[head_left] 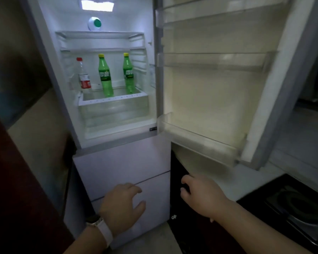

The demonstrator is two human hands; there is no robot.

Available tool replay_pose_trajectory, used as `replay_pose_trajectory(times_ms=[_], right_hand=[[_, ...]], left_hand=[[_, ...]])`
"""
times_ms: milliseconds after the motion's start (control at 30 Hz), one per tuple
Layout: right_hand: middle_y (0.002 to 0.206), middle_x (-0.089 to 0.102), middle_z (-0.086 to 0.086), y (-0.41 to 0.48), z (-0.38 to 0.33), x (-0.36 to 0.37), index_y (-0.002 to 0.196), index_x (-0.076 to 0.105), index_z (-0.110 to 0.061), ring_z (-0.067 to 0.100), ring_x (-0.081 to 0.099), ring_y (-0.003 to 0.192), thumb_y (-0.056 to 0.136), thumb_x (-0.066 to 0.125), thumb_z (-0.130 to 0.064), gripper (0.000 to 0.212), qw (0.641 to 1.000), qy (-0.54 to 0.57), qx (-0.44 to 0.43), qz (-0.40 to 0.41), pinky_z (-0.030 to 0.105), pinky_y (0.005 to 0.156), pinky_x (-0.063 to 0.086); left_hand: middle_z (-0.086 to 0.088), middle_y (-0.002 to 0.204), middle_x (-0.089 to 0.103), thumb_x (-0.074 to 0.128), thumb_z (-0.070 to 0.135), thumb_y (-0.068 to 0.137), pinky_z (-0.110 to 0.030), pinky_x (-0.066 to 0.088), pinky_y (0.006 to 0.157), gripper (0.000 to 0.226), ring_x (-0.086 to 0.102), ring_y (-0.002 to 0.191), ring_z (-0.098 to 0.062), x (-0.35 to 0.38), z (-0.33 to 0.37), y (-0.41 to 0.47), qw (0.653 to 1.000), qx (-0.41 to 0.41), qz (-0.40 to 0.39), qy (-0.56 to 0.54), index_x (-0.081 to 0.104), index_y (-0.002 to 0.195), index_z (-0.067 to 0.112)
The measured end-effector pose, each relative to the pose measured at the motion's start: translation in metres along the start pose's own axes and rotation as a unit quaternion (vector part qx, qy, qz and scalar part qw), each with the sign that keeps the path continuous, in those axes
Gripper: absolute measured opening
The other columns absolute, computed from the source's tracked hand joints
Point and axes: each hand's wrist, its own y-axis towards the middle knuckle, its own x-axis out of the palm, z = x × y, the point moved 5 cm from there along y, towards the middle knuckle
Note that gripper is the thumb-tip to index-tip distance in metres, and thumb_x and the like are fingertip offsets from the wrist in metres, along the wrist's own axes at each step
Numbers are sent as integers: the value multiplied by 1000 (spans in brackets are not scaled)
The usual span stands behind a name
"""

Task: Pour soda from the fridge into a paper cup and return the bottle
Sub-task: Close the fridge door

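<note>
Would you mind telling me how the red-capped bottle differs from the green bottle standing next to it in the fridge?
The red-capped bottle has a clear body; the middle green bottle is green throughout. Its cap is red, the green bottle's yellow. Its label is red and white, the green bottle's green. Both stand upright, capped, on the same shelf.

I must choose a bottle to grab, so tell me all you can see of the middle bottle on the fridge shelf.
The middle bottle is translucent green plastic with a yellow cap on and a green label with white lettering round its waist. It stands on its base on the shelf, between the red-capped bottle and the other green bottle, apart from both. Its fill level cannot be told. The left hand and right hand are low, well clear of it.
</note>
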Motion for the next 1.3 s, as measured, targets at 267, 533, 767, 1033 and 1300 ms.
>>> replay_pose_trajectory(times_ms=[267, 533, 767, 1033, 1300], right_hand=[[117, 58, -3, -55, 117, -36, 124, 58, -23, 18, 56, 106, 96, 44, -44, 37, 990, -14, 142, -4, 32, 85, 47], [124, 55, -4, -81, 244, -87, 132, 52, -22, 14, 54, 107, 97, 44, -42, 41, 978, 15, 201, 45, 31, 86, 47], [133, 48, -2, -52, 317, -126, 140, 43, -21, 17, 49, 117, 97, 49, -40, 47, 978, 54, 170, 111, 32, 91, 46], [157, 21, -9, -7, 361, -142, 155, 8, -30, 2, 24, 137, 95, 57, -37, 78, 940, 265, 144, 161, 25, 113, 22], [163, 8, -12, 19, 353, -128, 147, -19, -48, 14, 24, 146, 85, 59, -48, 99, 937, 323, 91, 99, 48, 114, 34]], left_hand=[[10, 99, 70, 45, 54, 77, -20, 46, 81, 47, 65, 91, -14, 48, 102, 50, 995, 87, -14, -37, 73, 99, 24], [4, 113, 65, 41, 54, 78, -22, 42, 85, 57, 60, 103, -16, 67, 230, 107, 986, 131, 29, -103, 66, 116, 19], [-2, 129, 55, 48, 48, 77, -24, 37, 100, 59, 49, 120, -18, 63, 303, 165, 978, 125, 110, -127, 58, 126, 16], [-3, 156, 25, 49, 52, 82, -24, 17, 113, 80, 19, 143, -8, 65, 365, 208, 967, 104, 168, -160, 25, 150, 17], [15, 157, -9, 56, 43, 83, -22, 16, 112, 88, -3, 145, 3, 81, 378, 218, 965, 68, 175, -186, 7, 153, 23]])
